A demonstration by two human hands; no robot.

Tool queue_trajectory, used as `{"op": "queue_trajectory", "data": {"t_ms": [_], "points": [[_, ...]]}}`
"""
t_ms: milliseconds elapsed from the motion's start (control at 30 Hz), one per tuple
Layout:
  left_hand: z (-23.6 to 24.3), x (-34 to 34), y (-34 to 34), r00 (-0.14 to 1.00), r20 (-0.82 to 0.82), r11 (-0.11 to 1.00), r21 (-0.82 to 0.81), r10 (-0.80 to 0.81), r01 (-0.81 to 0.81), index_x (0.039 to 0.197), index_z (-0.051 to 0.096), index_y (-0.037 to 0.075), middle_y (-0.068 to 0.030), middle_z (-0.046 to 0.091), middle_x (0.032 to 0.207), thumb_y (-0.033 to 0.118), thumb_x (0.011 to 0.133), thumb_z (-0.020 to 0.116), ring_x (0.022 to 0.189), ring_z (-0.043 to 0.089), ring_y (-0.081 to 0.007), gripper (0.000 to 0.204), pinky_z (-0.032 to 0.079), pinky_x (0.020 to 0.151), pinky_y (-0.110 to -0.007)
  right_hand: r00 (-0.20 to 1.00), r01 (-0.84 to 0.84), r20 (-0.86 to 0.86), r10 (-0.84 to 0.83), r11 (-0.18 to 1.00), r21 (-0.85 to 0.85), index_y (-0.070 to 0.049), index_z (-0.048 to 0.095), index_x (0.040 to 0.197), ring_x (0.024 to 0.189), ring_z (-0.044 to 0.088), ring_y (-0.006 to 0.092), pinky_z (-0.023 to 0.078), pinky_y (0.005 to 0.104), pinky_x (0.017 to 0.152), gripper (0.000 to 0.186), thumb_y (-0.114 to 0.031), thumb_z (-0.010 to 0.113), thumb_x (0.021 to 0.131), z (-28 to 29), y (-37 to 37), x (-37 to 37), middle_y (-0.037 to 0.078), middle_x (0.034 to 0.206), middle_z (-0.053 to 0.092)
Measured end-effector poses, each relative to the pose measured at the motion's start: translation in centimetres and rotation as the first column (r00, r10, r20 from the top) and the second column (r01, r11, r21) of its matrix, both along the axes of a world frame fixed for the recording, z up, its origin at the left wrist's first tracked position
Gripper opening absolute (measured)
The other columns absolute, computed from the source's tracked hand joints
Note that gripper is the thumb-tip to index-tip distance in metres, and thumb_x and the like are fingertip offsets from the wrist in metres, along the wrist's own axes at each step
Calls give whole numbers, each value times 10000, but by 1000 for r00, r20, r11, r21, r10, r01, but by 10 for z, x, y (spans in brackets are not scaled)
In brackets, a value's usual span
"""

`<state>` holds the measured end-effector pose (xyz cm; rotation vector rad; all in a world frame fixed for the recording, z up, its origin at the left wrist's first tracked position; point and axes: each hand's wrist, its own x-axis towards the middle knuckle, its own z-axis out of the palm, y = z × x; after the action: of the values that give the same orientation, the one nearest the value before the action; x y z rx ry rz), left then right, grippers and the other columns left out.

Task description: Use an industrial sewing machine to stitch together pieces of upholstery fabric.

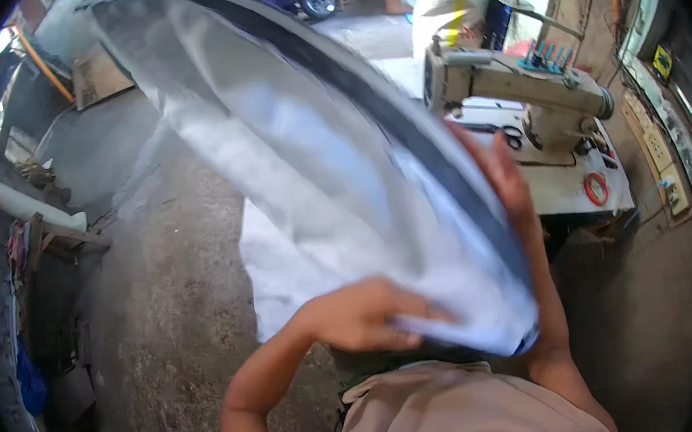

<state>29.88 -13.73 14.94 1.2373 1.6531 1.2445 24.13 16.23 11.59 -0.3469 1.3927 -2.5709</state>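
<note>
A long piece of silvery-grey sheet material (pixel 296 145) with a dark band along its right edge stretches from my waist up to the far left, blurred by motion. My left hand (pixel 373 314) is closed round its near edge, fingers curled over the pale material. On the other side, my right hand (pixel 500 174) lies along the dark band with its fingers stretched out, partly hidden behind the sheet and smeared. A white cloth part (pixel 281 282) hangs below the sheet on the left; whether it belongs to the same piece I cannot tell.
A sewing machine (pixel 518 88) stands on a white table (pixel 579 183) at the right, with black scissors (pixel 511 136) and a red ring (pixel 596 189) on it. Behind is a white sack (pixel 447 11). A wooden stand (pixel 53 238) is at the left.
</note>
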Motion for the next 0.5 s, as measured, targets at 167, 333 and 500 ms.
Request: {"op": "queue_trajectory", "data": {"t_ms": [167, 333, 500], "points": [[-37, -14, -15, 558, -197, 541, -136, 806, -830, 1157, 739, -36, -119, 773, 1050, 243, 936, 824, 889, 718, -205, 366, 593, 767, -348, 986, 119, -167, 19, 617, 778, 10, 354, 1669, 1468, 530, 316, 418, 369, 1197, 782, -357, 666, 1053, -56, -31, 92, 199, 1624, 527], [-44, -102, 28, 298, -8, 298, 60, 954, -953, 1115, 708, -58, -125, 695, 912, 194, 1046, 672, 658, 684, -201, 263, 585, 595, -293, 964, 237, -79, -254, 685, 689, 21, 393, 1643, 1455, 529, 297, 416, 358, 1182, 748, -75, 657, 950, -70, -55, 132, 188, 1630, 520], [-64, -125, 94, 516, -303, 419, -330, 801, -846, 941, 723, -66, -101, 682, 725, 185, 1034, 679, 514, 629, -174, 272, 547, 495, -282, 899, 336, -32, -437, 641, 691, 30, 505, 1549, 1298, 636, 302, 498, 370, 1085, 626, -101, 683, 964, -90, -78, 159, 208, 1497, 625]]}}
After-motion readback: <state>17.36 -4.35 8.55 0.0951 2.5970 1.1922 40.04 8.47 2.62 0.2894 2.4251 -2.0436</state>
